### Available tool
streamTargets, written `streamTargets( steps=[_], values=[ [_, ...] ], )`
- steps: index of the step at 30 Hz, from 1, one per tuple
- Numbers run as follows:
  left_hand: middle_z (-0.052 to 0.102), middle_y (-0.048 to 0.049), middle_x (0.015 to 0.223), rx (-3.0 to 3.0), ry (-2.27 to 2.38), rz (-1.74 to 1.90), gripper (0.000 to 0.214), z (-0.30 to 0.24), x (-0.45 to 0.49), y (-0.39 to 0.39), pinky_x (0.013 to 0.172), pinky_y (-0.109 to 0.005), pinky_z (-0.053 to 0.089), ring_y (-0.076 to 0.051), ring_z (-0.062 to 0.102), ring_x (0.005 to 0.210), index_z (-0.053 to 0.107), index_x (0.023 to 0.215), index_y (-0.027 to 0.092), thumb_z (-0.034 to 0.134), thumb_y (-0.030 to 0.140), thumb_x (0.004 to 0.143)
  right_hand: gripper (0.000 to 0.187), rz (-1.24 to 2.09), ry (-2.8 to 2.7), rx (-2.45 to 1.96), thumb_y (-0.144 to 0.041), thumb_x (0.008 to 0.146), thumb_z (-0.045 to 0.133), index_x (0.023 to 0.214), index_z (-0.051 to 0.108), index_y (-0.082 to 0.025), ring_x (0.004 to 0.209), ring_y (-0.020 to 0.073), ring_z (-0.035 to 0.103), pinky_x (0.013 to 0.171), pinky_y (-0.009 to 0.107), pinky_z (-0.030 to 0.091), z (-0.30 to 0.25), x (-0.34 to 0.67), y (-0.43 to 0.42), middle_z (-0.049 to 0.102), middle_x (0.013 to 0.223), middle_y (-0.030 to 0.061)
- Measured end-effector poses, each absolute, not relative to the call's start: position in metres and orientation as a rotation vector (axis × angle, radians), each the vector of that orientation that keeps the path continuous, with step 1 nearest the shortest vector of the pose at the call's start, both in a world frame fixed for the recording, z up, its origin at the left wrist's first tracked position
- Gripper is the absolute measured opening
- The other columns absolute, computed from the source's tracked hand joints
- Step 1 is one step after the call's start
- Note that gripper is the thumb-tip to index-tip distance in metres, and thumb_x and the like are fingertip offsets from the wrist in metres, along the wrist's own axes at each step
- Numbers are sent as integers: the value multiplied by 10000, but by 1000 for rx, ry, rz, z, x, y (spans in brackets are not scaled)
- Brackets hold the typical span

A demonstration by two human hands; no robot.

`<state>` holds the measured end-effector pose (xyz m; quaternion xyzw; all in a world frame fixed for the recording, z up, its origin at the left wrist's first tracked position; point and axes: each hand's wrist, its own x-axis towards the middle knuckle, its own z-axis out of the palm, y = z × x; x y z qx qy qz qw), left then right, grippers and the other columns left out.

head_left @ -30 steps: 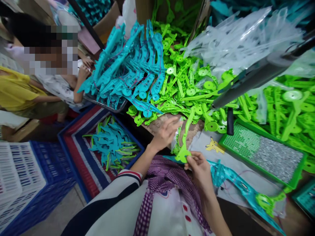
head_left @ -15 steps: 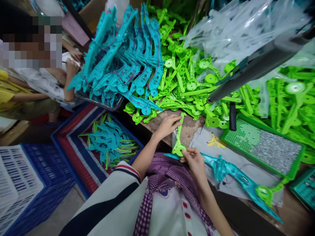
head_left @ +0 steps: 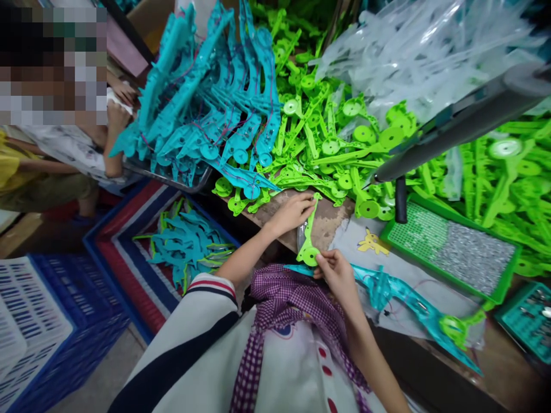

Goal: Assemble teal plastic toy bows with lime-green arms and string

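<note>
My left hand [head_left: 291, 217] is closed at the narrow upper end of a lime-green plastic part [head_left: 306, 244], with a strip of clear plastic along its side. At the lower end, my right hand [head_left: 338, 274] pinches the round disc between thumb and fingers. Passing beneath my right hand, a long translucent blue plastic piece [head_left: 415, 310] lies along the table edge, with thin wires on it. A second green part [head_left: 454, 328] rests at the far end of that blue piece.
Blue wired pieces [head_left: 241, 123] stand stacked in a black tray, left of a heap of green parts [head_left: 327, 146]. A grey powered screwdriver [head_left: 447, 123] hangs over a green tray of screws [head_left: 514, 269]. A striped-lined crate [head_left: 124, 221] sits lower left, and another person's hand [head_left: 123, 92] shows upper left.
The view has shifted slightly, so most things sit a little to the left. Both hands keep hold of the green part, which has moved little against the table.
</note>
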<state>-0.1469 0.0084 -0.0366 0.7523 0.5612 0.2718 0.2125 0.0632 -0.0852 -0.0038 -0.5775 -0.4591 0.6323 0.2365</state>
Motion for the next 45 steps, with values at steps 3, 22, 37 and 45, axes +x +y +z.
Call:
streamTargets(
  steps=[3,22,37,45],
  values=[
    [665,-156,1346,2133,1563,707,304,-32,-147,11,1095,-442,512,-238,645,1239,735,1150,134,495,260,1012,541,1590,-1691,-1586,-750,809,588,854,615,-212,562,194,651,556,334,544,7,74,-76,708,730,53],
    [653,-128,1383,2239,1616,703,302,-44,-141,14,1023,-453,501,-263,649,1183,696,1147,151,532,365,1012,430,786,-2361,-975,-421,956,619,1352,615,-253,1258,283,607,1031,478,537,-18,97,-81,613,1385,131],
    [620,-133,1418,2128,1672,667,356,-50,-131,33,1105,-447,422,-250,596,1279,668,1160,160,403,374,1058,333,520,-2541,-823,-262,1004,529,1312,656,-277,1281,219,623,1226,537,262,-39,101,-66,671,1347,47],
    [511,-164,1500,2035,1521,758,449,-34,-140,1,1168,-455,400,-266,486,1406,588,1346,184,520,466,1003,305,513,-2471,-871,-238,1006,523,1271,671,-266,1218,225,660,1208,542,221,-23,94,-67,701,1305,39]
  ],
)
